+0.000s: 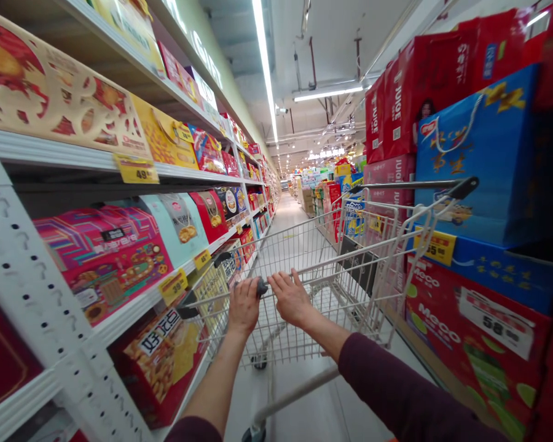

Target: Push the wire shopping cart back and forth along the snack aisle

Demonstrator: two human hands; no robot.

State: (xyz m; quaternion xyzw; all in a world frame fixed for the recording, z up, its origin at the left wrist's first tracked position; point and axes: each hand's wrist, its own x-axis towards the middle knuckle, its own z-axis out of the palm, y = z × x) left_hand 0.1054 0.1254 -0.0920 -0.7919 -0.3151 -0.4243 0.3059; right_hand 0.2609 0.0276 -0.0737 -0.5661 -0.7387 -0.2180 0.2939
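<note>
A grey wire shopping cart (299,252) stands turned sideways across the aisle in front of me, its dark handle bar (410,184) off to the right. My left hand (244,305) is closed over the cart's near top rail. Close beside it, my right hand (291,299) grips the same rail, fingers curled over the wire. Between the two hands a small dark rounded piece (261,286) shows at the left fingertips; whether it belongs to the cart I cannot tell. Below the basket are the cart's lower frame and a caster wheel (254,433).
White shelving (50,344) with boxed snacks and yellow price tags runs along the left. At right, stacked red cartons (479,331) and a blue gift bag (479,159) rise close to the cart's handle end. The pale aisle floor (291,212) stretches ahead between them.
</note>
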